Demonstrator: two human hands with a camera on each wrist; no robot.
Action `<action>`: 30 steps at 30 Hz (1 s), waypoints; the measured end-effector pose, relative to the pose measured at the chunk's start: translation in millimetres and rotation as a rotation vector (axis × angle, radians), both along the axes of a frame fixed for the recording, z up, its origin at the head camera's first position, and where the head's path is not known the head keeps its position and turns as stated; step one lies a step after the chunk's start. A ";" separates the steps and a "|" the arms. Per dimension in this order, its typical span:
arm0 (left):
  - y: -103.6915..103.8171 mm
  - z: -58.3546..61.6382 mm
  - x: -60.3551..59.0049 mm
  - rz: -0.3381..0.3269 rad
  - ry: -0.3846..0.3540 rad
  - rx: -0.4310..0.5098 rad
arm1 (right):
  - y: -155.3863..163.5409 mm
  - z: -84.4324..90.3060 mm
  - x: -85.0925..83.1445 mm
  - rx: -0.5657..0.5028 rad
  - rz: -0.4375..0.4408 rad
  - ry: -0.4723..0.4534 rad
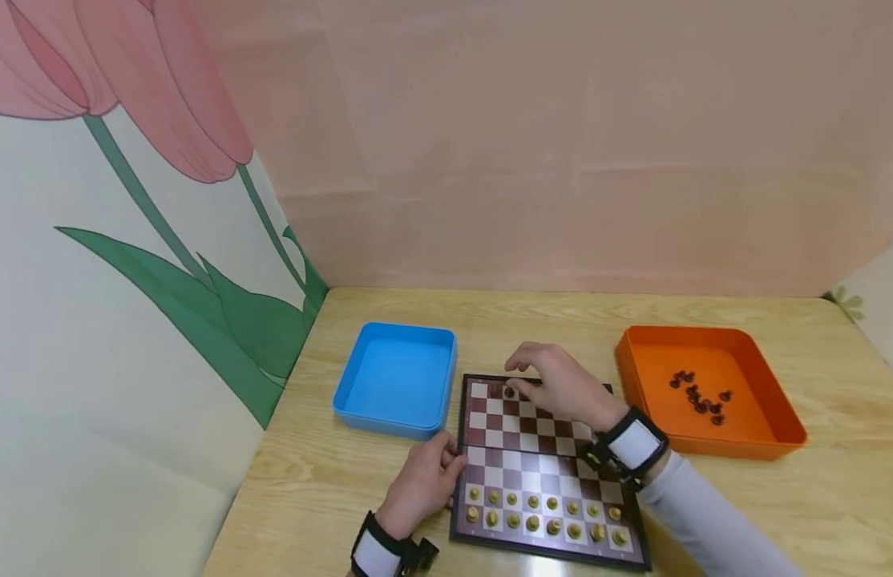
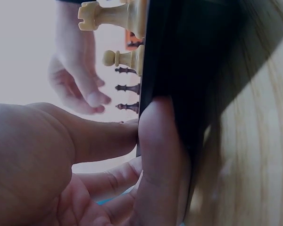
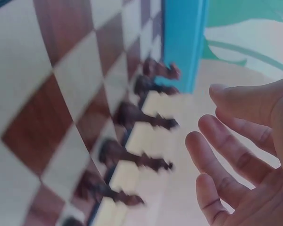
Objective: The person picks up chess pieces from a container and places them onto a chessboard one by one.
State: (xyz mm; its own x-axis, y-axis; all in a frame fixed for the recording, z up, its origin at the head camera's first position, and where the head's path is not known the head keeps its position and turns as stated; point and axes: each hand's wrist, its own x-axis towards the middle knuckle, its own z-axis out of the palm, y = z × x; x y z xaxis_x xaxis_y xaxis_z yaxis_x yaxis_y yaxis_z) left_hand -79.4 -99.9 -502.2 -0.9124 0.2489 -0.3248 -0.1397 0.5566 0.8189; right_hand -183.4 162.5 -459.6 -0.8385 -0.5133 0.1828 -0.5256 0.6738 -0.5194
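A checkered chessboard (image 1: 511, 462) lies unfolded on the table. My left hand (image 1: 421, 481) grips its left edge; the left wrist view has the thumb (image 2: 108, 139) on top and a finger (image 2: 158, 141) along the side. Over the far row hovers my right hand (image 1: 562, 385), fingers spread and holding nothing. Several dark chess pieces (image 3: 137, 157) stand in that row, apart from the fingers in the right wrist view. In the head view the hand covers most of them, leaving one dark piece (image 1: 509, 393) visible at the left. Two rows of light chess pieces (image 1: 533, 523) stand on the near side.
Left of the board's far half sits a blue tray (image 1: 396, 373) with nothing in it. To the right stands an orange tray (image 1: 659, 353) holding several loose dark pieces (image 1: 701, 406). The wooden table (image 1: 295, 497) meets a pink backdrop (image 1: 562, 200) behind.
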 end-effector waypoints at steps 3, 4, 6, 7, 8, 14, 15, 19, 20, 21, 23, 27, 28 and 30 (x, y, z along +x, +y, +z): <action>-0.4 1.0 -1.0 0.002 0.001 0.002 | 8.1 8.9 1.4 0.006 -0.031 0.015; -0.5 1.2 -1.2 0.001 0.001 0.002 | 11.8 11.7 2.2 0.011 -0.044 0.019; -0.2 1.2 -1.6 0.001 0.003 0.005 | 20.4 16.2 3.8 0.011 -0.070 0.033; -0.1 1.2 -1.6 0.001 0.003 0.007 | 25.1 17.7 4.7 0.006 -0.081 0.045; 0.0 1.3 -1.6 0.001 0.003 0.010 | 30.3 18.8 5.4 -0.003 -0.089 0.062; -0.1 1.3 0.0 0.001 0.005 0.000 | 63.6 16.3 10.7 -0.069 -0.182 0.199; -0.1 1.4 0.2 0.000 0.007 -0.004 | 69.0 15.1 12.2 -0.077 -0.205 0.214; -0.6 1.5 0.6 -0.003 0.011 -0.012 | 87.0 8.7 18.2 -0.104 -0.273 0.232; -0.9 1.4 0.5 -0.004 0.013 -0.014 | 90.5 7.2 19.6 -0.112 -0.288 0.230; -1.3 1.3 0.4 -0.005 0.013 -0.014 | 93.8 5.5 20.9 -0.116 -0.298 0.227; -1.8 0.8 0.2 -0.006 0.015 -0.014 | 99.8 2.9 22.8 -0.120 -0.315 0.212; -1.8 -0.4 0.0 -0.006 0.025 -0.007 | 109.4 1.6 23.7 -0.108 -0.331 0.174; -1.7 -0.8 0.0 -0.006 0.027 -0.005 | 111.6 2.1 23.6 -0.100 -0.330 0.165; -1.2 -1.9 0.3 -0.006 0.032 0.003 | 116.8 3.6 24.0 -0.081 -0.334 0.146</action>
